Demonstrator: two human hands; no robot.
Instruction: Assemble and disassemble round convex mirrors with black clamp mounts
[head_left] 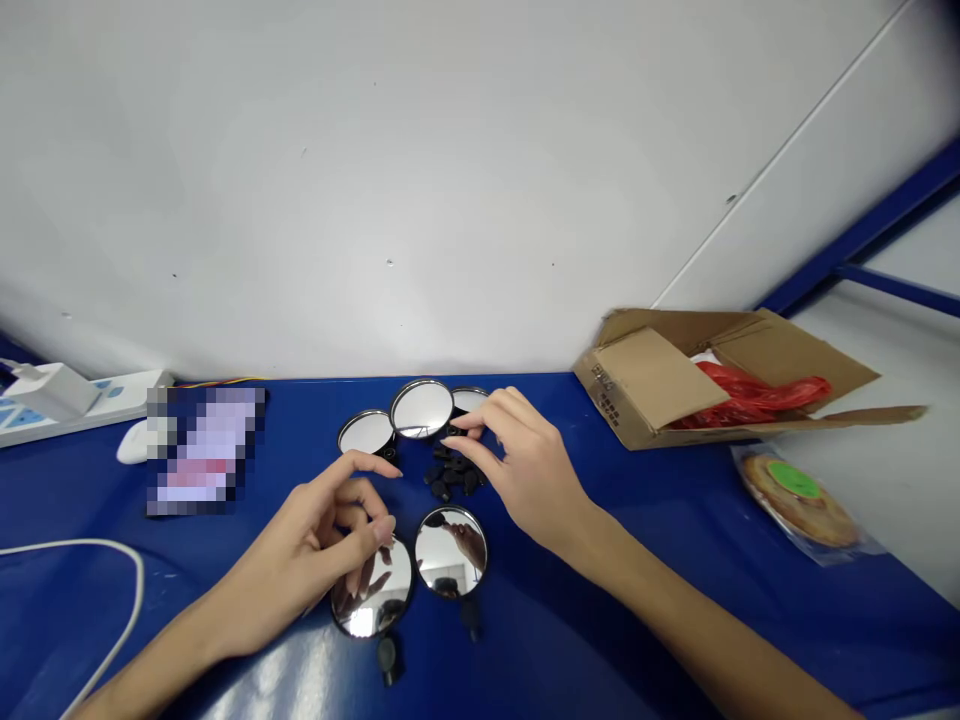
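My left hand (322, 535) is open, thumb and forefinger apart, above a round black-rimmed mirror (386, 595) that reflects its fingers. Whether any fingertip touches the glass I cannot tell. My right hand (517, 455) is closed in a pinch at the pile of small black plastic parts (454, 475). A small black part (454, 432) shows between its thumb and forefinger. A second round mirror (450, 555) lies between the hands; both front mirrors have black stems towards me. Behind the pile are more round mirrors (422, 408), one partly hidden by my right hand.
On the blue table (570, 640), an open cardboard box (637, 385) with a red plastic bag stands at the right. A wrapped round item (802, 500) lies before it. At left are a phone (206, 450), a white power strip (127, 388) and a white cable (135, 600). A wall rises behind.
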